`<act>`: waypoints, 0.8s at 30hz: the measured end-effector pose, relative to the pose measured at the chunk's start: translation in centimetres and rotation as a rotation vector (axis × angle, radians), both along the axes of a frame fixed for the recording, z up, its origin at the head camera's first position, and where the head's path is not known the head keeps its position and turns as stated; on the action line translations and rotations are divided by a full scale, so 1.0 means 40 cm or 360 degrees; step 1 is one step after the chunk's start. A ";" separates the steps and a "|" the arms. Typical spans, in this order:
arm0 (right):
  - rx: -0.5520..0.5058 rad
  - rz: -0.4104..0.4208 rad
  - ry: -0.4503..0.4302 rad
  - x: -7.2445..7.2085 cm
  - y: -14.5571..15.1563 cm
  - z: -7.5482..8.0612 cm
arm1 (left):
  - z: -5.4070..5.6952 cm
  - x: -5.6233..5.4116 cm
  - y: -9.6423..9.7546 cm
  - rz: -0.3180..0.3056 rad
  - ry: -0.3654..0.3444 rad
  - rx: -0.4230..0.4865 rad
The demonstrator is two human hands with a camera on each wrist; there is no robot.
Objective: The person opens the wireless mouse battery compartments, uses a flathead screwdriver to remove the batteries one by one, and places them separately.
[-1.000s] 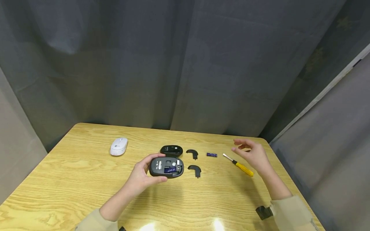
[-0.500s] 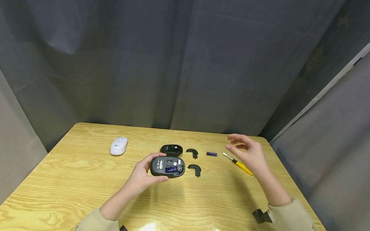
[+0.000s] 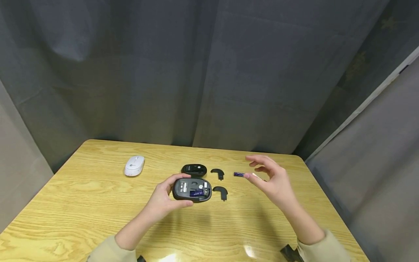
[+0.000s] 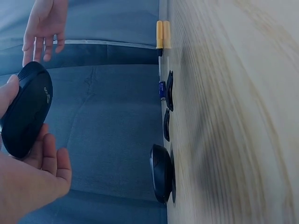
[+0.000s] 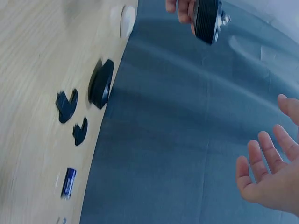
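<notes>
My left hand (image 3: 160,198) grips a dark computer mouse (image 3: 184,195) by its sides, underside toward me, above the table. A blue battery (image 3: 196,193) sits in its uncovered compartment. My right hand (image 3: 273,180) hovers with fingers loosely bent and nothing in them. In the head view its thumb overlaps the end of a loose blue battery (image 3: 238,174); the right wrist view shows that battery (image 5: 68,183) on the table, well apart from the hand. Two black battery covers (image 3: 218,172), (image 3: 221,190) lie between the battery and a second black mouse (image 3: 191,169), which rests underside up.
A white mouse (image 3: 134,165) stands at the back left of the wooden table (image 3: 82,203). Behind my right hand lies a screwdriver, mostly hidden in the head view; its yellow handle (image 4: 160,35) shows in the left wrist view. Grey curtains (image 3: 157,72) surround the table.
My right hand has moved left, from above the screwdriver toward the loose battery, now covering most of the screwdriver. The left hand has shifted slightly right with the mouse.
</notes>
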State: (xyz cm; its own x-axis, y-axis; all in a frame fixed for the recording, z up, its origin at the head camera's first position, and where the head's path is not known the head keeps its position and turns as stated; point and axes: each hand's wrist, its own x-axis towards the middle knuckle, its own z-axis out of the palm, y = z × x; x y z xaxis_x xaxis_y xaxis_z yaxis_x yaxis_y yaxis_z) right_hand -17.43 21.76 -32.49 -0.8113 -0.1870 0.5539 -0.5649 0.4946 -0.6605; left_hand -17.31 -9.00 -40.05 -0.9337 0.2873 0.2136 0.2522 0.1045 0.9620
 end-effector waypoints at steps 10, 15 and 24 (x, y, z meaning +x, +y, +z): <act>0.0128 0.0085 0.0111 0.027 -0.056 -0.023 | 0.006 0.005 0.004 0.0010 -0.0040 -0.0049; 0.0188 0.0177 0.0064 0.035 -0.079 -0.036 | 0.012 0.008 0.006 0.0013 -0.0042 -0.0084; 0.0221 0.0293 0.0006 0.046 -0.118 -0.066 | 0.012 0.008 0.009 -0.0010 -0.0020 -0.0121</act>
